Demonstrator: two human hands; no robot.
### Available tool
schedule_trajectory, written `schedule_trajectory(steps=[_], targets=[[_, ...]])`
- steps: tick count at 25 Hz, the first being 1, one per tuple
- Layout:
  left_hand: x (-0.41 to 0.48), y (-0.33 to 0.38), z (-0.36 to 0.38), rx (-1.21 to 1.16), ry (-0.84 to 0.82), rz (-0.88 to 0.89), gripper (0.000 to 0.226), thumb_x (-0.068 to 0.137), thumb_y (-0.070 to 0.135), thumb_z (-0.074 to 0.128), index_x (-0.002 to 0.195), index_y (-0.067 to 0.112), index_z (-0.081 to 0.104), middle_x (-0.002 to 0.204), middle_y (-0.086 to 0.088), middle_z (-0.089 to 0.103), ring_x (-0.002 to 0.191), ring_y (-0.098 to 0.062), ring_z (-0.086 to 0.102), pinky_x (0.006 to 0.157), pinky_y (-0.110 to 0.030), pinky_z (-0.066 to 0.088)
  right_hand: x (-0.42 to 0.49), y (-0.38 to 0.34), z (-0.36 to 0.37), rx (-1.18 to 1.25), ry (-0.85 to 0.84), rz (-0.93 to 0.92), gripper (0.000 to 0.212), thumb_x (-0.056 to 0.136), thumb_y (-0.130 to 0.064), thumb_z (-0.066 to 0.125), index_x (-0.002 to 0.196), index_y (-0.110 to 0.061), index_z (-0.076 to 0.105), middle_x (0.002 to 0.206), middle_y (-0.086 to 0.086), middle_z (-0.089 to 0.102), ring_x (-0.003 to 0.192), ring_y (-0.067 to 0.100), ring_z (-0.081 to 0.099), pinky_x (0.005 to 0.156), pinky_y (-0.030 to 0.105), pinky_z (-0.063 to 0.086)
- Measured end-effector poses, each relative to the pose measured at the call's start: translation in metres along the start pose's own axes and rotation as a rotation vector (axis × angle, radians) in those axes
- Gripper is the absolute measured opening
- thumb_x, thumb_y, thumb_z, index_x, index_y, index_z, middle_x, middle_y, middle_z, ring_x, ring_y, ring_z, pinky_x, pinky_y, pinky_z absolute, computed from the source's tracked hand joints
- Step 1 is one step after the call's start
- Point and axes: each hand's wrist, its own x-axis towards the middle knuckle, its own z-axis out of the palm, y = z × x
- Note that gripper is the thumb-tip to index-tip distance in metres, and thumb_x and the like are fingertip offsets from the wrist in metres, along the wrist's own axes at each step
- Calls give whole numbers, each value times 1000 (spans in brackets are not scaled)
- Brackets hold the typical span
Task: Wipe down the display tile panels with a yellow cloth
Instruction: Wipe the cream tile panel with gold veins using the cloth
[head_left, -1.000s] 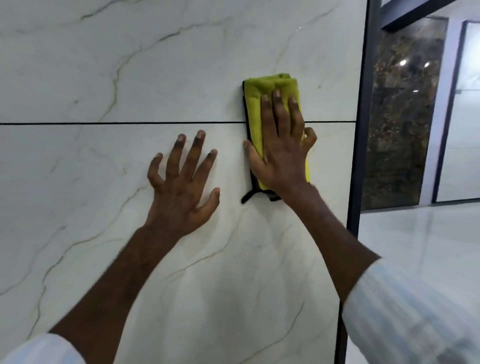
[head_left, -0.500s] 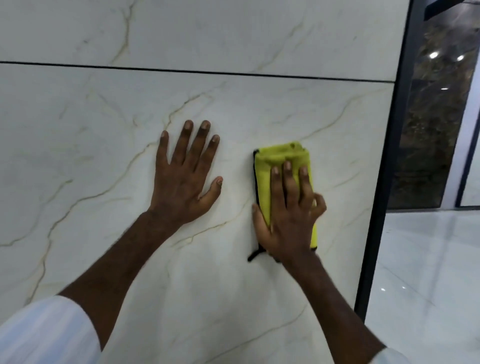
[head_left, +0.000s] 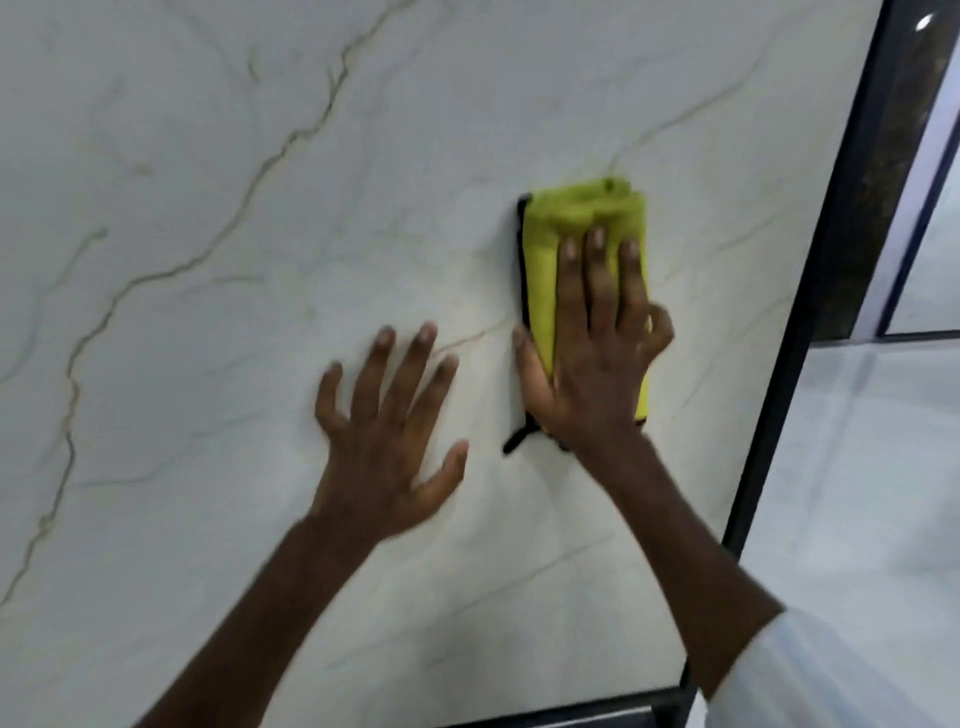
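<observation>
1. Tile panel (head_left: 182, 364), pale with thin veins, fills the wall.
2. Left hand (head_left: 387, 447) lies flat on it near the middle, fingers spread, grip slack and holding nothing.
3. Right hand (head_left: 597, 364) presses the folded yellow cloth (head_left: 582, 208) against the panel near its right edge, fingers straight, grip unclenched.
4. Dark frame (head_left: 810, 312) borders that edge, with glossy floor (head_left: 857, 493) beyond.

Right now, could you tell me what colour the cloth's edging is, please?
Black, down the left side of the yellow cloth; best in the head view.
</observation>
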Motion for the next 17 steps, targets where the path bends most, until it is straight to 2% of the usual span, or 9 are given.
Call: schedule_trajectory(steps=[3,6,9,13,15,17], targets=[[-59,5,20,70,-102,51,85,91,54,56,162,16,29,172,-12,20,161,-34,9,122,-68,6,-128,-8,0,29,-132,-28,76,97,-49,57,160,-14,32,168,12,28,152,41,31,100,62,39],[-60,0,28,104,-75,76,87,91,55,57,163,16,28,172,-10,18,161,-33,8,123,-68,3,-201,-17,-9,17,-230,8,77,96,-51,56,159,-14,29,169,8,21,152,41,26,99,62,40],[-60,3,30,65,-38,53,86,91,55,58,163,16,31,171,-10,20,160,-34,12,124,-67,3,-147,-25,-5,67,-178,30,79,96,-52,57,160,-14,30,167,11,28,154,38,24,99,60,39],[-58,4,31,31,-25,48,85,91,54,58,162,16,31,170,-11,23,158,-36,19,124,-66,1,-21,-35,-1,64,-27,87,76,94,-51,61,155,-10,44,161,16,42,150,39,35,98,54,38],[-61,4,32,26,-33,40,84,93,55,56,163,16,29,170,-12,22,157,-38,20,124,-65,-1,-23,-37,1,49,-4,98,75,95,-50,61,155,-9,46,161,17,43,150,39,36,98,55,39],[-60,3,32,39,-44,50,84,94,55,55,163,15,29,170,-13,22,157,-39,18,124,-65,-3,-81,-32,5,56,-39,58,76,96,-50,60,158,-10,40,163,17,39,151,40,33,102,58,38]])
